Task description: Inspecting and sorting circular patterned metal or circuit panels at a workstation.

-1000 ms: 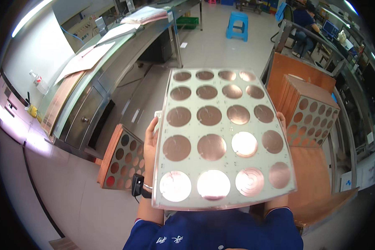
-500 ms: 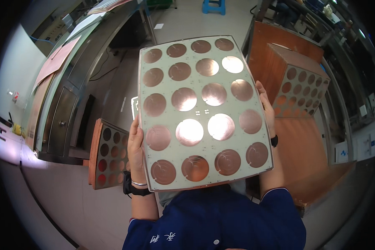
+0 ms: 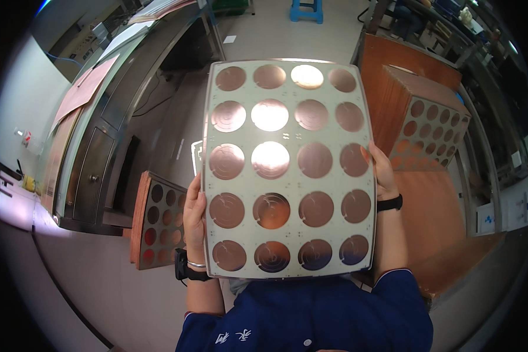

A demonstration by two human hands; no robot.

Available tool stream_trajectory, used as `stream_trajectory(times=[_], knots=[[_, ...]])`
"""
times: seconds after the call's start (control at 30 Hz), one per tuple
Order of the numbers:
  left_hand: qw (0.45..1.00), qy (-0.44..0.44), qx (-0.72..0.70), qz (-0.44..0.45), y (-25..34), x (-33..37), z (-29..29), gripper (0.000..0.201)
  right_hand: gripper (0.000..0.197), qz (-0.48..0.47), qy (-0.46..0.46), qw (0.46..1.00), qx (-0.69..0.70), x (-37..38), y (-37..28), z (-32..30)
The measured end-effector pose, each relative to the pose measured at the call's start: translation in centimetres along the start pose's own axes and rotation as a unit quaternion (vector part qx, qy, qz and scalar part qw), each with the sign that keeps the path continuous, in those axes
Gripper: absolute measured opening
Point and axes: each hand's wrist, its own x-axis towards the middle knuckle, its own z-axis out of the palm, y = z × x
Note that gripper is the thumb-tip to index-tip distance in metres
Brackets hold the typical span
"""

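Observation:
A large pale-green circuit board panel [image 3: 291,136] with rows of shiny copper discs is held up before my chest, its face toward me. My left hand [image 3: 195,220] grips its left edge, low down, with the fingers partly behind the panel. At the right edge, about mid-height, my right hand [image 3: 383,172] holds it, the thumb near the front face. Bright light glares off several discs toward the top and middle. The back of the panel is hidden.
To the right, a stack of similar panels [image 3: 431,132] rests on a brown wooden stand [image 3: 425,205]. Another panel stack [image 3: 158,220] stands low at the left. A metal desk [image 3: 88,170] with pink sheets [image 3: 87,91] runs along the left. A blue stool [image 3: 307,10] is at the far end.
The panel has turned slightly and straightened, its top edge shifting right and a little down. My right hand has slid or moved lower with it; both hands keep their hold.

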Motion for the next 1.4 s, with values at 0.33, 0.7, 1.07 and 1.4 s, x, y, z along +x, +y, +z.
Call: stream_trajectory(times=[0.33,0.7,1.07,1.4], knots=[[0.949,-0.064,-0.306,-0.044,-1.0,-3.1,-1.3,0.063,0.035,-0.061,-0.003,0.997,0.042,-0.7,0.7,2.5],[0.974,0.032,-0.206,-0.085,-5.5,-4.9,0.9,0.038,0.030,-0.132,0.059,0.988,0.055,-2.9,4.0,2.1],[0.989,0.143,-0.015,-0.014,-1.7,-4.5,-4.2,0.025,0.050,-0.186,0.123,0.961,-0.164,-7.2,-1.7,-3.3],[0.983,0.171,0.036,-0.045,-1.7,-4.3,-7.3,0.020,0.041,-0.101,0.110,0.949,-0.278,-7.0,-1.3,-1.7]])
